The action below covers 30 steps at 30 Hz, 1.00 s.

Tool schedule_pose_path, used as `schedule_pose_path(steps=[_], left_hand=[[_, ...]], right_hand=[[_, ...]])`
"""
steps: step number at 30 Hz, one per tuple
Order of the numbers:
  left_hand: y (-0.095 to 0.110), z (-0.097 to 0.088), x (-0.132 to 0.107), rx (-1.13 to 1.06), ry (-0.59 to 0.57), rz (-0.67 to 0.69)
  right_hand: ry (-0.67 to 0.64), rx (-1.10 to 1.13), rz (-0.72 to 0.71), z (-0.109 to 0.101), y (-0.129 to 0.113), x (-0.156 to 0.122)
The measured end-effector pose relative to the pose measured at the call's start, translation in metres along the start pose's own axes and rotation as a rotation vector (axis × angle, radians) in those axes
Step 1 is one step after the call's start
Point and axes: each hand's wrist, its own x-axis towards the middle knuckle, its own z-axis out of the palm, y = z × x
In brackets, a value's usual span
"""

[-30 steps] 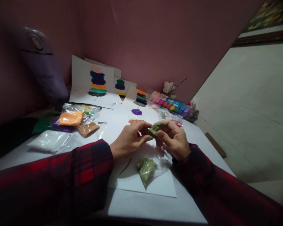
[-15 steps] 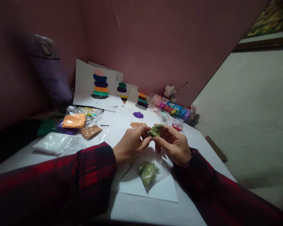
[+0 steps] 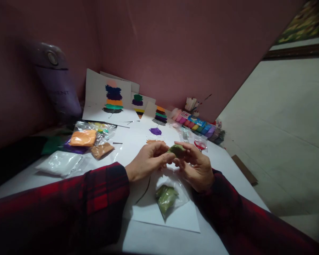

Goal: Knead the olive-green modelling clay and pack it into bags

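A lump of olive-green modelling clay (image 3: 177, 151) is pinched between both hands above the white sheet (image 3: 183, 219). My left hand (image 3: 149, 159) grips its left side with thumb and fingers. On the other side, my right hand (image 3: 198, 166) has its fingers closed on the same lump. Below the hands lies a clear plastic bag (image 3: 167, 200) with more green clay inside. Purple clay (image 3: 155, 131) and a strip of orange clay (image 3: 155, 141) rest on the sheet, just beyond my fingers.
To the left are bags of orange clay (image 3: 83, 137), brown clay (image 3: 102, 151) and white clay (image 3: 60, 163). A purple bottle (image 3: 58, 85) stands behind them. Painted sheets (image 3: 95, 95) lean at the wall. A fork (image 3: 185, 135) and a multicoloured clay pack (image 3: 195, 122) lie back right.
The clay between my fingers has gone from a ragged, creased piece to a smoother, more compact lump. My right hand has shifted slightly lower.
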Motion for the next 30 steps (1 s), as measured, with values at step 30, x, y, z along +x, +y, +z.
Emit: schedule_pose_path(steps=[30], left_hand=[[-0.0002, -0.0007, -0.0056, 0.085, -0.065, 0.061]], right_hand=[[-0.025, 0.307, 0.125, 0.0018, -0.0075, -0.0003]])
